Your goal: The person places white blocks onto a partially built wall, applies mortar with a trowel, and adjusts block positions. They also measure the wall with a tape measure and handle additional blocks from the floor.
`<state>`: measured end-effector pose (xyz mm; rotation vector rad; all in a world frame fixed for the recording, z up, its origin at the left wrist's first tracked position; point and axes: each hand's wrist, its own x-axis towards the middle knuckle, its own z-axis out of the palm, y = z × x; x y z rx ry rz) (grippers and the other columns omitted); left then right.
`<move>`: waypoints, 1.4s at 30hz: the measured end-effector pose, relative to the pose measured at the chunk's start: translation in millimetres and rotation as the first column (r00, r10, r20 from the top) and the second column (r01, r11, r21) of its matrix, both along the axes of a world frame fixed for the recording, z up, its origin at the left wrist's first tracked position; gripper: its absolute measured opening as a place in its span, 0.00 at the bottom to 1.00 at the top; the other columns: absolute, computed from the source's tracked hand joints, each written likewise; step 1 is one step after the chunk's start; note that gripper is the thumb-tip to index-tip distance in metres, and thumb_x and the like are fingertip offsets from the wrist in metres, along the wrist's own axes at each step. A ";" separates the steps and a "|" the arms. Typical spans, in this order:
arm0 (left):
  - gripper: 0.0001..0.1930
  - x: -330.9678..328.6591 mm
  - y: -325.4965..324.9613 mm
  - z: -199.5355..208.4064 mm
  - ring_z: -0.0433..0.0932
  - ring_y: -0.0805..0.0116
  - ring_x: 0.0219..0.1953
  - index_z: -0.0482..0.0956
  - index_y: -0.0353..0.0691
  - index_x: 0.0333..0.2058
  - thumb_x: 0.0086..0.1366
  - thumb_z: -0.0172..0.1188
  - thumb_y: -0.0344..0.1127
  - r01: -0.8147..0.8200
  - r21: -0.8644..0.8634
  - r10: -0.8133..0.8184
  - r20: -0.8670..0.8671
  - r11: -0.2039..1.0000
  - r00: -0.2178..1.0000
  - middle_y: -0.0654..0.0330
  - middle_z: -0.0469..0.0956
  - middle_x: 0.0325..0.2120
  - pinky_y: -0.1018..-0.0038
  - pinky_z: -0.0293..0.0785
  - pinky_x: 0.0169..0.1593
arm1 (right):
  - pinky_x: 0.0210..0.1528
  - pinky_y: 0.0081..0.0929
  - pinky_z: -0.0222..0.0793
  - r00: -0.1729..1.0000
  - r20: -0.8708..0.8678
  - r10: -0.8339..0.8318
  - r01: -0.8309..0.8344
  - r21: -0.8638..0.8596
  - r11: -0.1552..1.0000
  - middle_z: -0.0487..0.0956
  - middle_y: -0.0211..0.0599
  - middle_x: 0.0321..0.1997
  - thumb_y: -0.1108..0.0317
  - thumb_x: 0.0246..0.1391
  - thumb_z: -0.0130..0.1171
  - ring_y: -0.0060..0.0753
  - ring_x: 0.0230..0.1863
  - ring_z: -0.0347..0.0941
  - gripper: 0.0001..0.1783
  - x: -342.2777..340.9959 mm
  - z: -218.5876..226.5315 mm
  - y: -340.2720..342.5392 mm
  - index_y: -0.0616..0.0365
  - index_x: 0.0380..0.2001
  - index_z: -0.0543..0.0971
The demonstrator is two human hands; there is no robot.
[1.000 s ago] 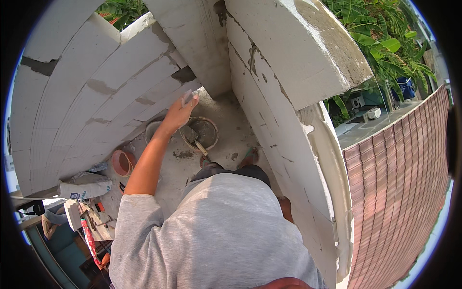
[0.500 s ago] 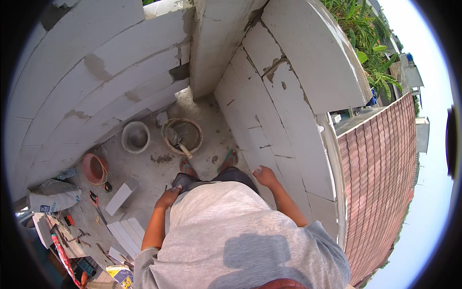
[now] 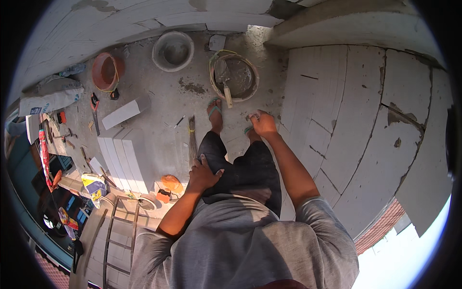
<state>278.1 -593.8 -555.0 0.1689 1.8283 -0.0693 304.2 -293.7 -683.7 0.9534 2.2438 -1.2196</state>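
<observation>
My left hand (image 3: 204, 173) rests on my left thigh with its fingers spread, holding nothing. Beside my right knee, my right hand (image 3: 263, 124) hangs above the floor with its fingers curled in; whatever lies inside them is hidden. Ahead of my feet stands a round mortar tub (image 3: 254, 91) with grey mix in it. A trowel (image 3: 228, 95) leans in that tub, its pale handle over the near rim. Left of it is a grey bucket (image 3: 191, 57), and farther left a reddish bucket (image 3: 97, 79). A bundle of thin sticks (image 3: 192, 142) lies by my left leg.
White blocks (image 3: 126, 156) lie at left, with a single block (image 3: 126, 112) and a handsaw (image 3: 95, 108) beyond. A pale sack (image 3: 50, 98) sits far left. A ladder (image 3: 109, 241) lies at lower left. A block wall (image 3: 361, 111) rises close on my right.
My view has swung down and turned, showing more floor, the ladder and my legs. My left hand's fingers are now spread on my thigh; my right hand stays curled.
</observation>
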 end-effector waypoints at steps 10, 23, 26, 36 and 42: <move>0.59 2.0 2.3 -35.1 0.60 0.34 0.70 0.45 0.37 0.75 0.58 0.68 0.65 -0.091 -0.084 0.086 -0.060 0.992 0.994 0.34 0.55 0.69 0.50 0.61 0.70 | 0.54 0.52 0.71 0.889 0.182 0.421 -0.455 0.242 0.857 0.82 0.55 0.42 0.53 0.61 0.58 0.62 0.47 0.77 0.20 -139.5 -264.9 -50.2 0.61 0.40 0.83; 0.58 -4.5 5.2 -53.9 0.60 0.33 0.68 0.48 0.38 0.74 0.55 0.71 0.61 -0.124 -0.061 0.119 -0.079 0.990 0.990 0.34 0.57 0.67 0.48 0.60 0.70 | 0.53 0.49 0.73 0.961 0.236 0.145 -0.229 0.384 0.894 0.78 0.50 0.49 0.58 0.57 0.63 0.55 0.53 0.77 0.22 14.3 -249.9 10.4 0.57 0.50 0.74; 0.58 -14.2 9.4 -60.6 0.61 0.33 0.68 0.49 0.37 0.74 0.55 0.72 0.59 -0.098 -0.075 0.094 -0.065 0.992 0.993 0.34 0.57 0.66 0.48 0.60 0.70 | 0.55 0.51 0.72 0.974 0.166 0.157 -0.213 0.414 0.885 0.76 0.48 0.48 0.62 0.57 0.62 0.54 0.52 0.76 0.17 30.7 -304.6 23.7 0.57 0.47 0.75; 0.59 -18.5 21.1 -62.5 0.61 0.36 0.68 0.48 0.36 0.74 0.53 0.73 0.57 -0.061 -0.090 0.059 -0.033 0.994 0.998 0.35 0.58 0.66 0.50 0.59 0.71 | 0.54 0.53 0.70 0.978 0.168 0.123 -0.190 0.478 0.857 0.74 0.54 0.48 0.72 0.53 0.63 0.62 0.52 0.72 0.19 172.0 -343.8 37.8 0.64 0.48 0.73; 0.59 -24.5 17.6 -57.7 0.59 0.39 0.70 0.45 0.40 0.75 0.57 0.69 0.60 -0.031 -0.129 0.032 0.004 0.991 0.999 0.38 0.57 0.68 0.52 0.57 0.73 | 0.44 0.48 0.75 0.990 -0.138 0.010 0.017 0.191 0.981 0.76 0.48 0.40 0.64 0.60 0.57 0.53 0.43 0.76 0.14 125.7 -262.8 49.1 0.64 0.43 0.76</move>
